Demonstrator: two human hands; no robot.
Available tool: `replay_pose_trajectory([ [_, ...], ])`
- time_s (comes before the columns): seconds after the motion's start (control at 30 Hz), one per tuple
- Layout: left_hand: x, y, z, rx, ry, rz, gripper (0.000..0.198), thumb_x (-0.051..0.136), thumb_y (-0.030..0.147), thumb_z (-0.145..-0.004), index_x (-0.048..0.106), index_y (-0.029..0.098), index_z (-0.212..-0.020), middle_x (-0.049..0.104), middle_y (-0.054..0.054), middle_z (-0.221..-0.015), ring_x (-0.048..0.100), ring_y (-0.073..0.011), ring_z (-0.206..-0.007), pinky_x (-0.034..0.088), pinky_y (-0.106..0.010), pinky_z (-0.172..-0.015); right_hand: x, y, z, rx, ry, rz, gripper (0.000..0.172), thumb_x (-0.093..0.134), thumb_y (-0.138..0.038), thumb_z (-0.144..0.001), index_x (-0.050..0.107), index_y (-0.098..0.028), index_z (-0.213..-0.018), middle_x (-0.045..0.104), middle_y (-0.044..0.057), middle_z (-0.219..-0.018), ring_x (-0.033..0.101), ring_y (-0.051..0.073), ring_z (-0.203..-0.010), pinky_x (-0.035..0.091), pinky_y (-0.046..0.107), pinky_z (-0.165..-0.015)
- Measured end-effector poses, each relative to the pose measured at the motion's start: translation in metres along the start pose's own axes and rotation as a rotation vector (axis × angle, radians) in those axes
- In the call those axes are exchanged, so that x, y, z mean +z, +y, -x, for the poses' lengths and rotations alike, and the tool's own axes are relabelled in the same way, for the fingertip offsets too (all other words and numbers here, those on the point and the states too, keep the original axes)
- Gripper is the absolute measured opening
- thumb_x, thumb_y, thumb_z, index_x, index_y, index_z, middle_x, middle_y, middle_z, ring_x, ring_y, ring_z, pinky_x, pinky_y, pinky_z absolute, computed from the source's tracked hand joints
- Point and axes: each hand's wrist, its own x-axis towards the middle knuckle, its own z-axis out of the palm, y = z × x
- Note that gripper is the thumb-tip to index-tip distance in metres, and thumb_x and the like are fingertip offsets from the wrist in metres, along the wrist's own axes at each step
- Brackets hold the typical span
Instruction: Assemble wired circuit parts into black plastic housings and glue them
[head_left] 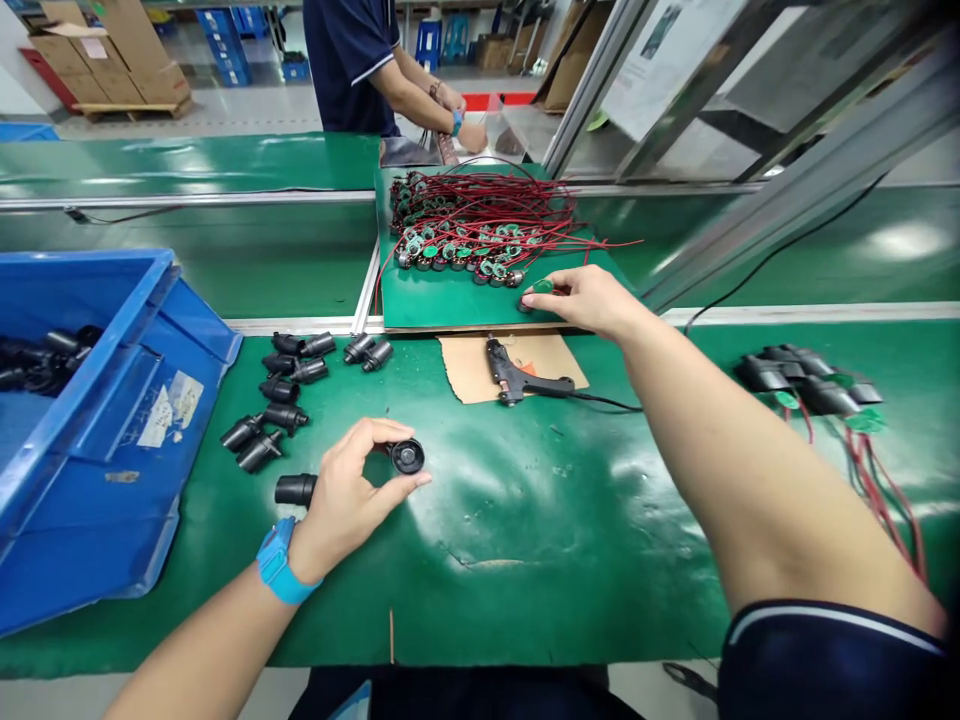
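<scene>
My left hand point(352, 480) holds a black plastic housing point(408, 457) between thumb and fingers, its round open end facing up toward me. Over the near edge of the raised green board point(450, 312), my right hand point(589, 298) pinches a small motor point(529, 299) with a green disc point(543, 287) on it. Beyond those fingers lies a pile of small motors point(450, 255) with green discs and long red wires point(495, 195). Several more black housings point(285, 390) lie loose to the left of my left hand, and one point(295, 489) rests right beside its wrist.
A glue gun point(517, 375) lies on cardboard point(463, 370) below the board, its cord running right. At left stands a blue bin point(142, 480) with black housings inside. Black parts with red wires point(810, 380) sit at right. Across the bench works another person point(352, 65).
</scene>
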Motion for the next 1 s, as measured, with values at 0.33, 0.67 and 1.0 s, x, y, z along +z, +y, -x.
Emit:
replay_pose_trajectory([
  [0.33, -0.001, 0.005, 0.001, -0.077, -0.153, 0.089, 0.03, 0.065, 0.017, -0.093, 0.062, 0.024, -0.122, 0.064, -0.008, -0.121, 0.064, -0.0213, -0.111, 0.054, -0.034, -0.093, -0.036, -0.063, 0.083, -0.151, 0.302, 0.31, 0.027, 0.065, -0.038, -0.095, 0.081, -0.017, -0.1, 0.074, 0.01, -0.091, 0.065, 0.023, -0.08, 0.036, 0.032, -0.06],
  [0.67, 0.009, 0.016, 0.011, -0.073, -0.338, 0.102, 0.027, 0.065, 0.026, -0.097, 0.044, 0.024, -0.114, 0.054, -0.008, -0.12, 0.058, -0.0204, -0.109, 0.05, -0.035, -0.091, -0.054, -0.122, 0.226, -0.435, -0.118, -0.469, 0.012, 0.068, -0.024, -0.097, 0.077, -0.024, -0.105, 0.068, -0.001, -0.072, 0.055, 0.009, -0.053, 0.04, 0.024, -0.051],
  [1.0, 0.013, 0.015, 0.008, -0.016, -0.5, 0.115, 0.032, 0.078, 0.029, -0.09, 0.069, 0.025, -0.121, 0.063, -0.004, -0.107, 0.064, -0.0188, -0.099, 0.054, -0.031, -0.086, -0.011, -0.135, 0.215, -0.317, -0.207, -0.633, 0.011, 0.072, -0.024, -0.093, 0.08, -0.017, -0.094, 0.059, -0.003, -0.065, 0.046, 0.007, -0.052, 0.035, 0.022, -0.05],
])
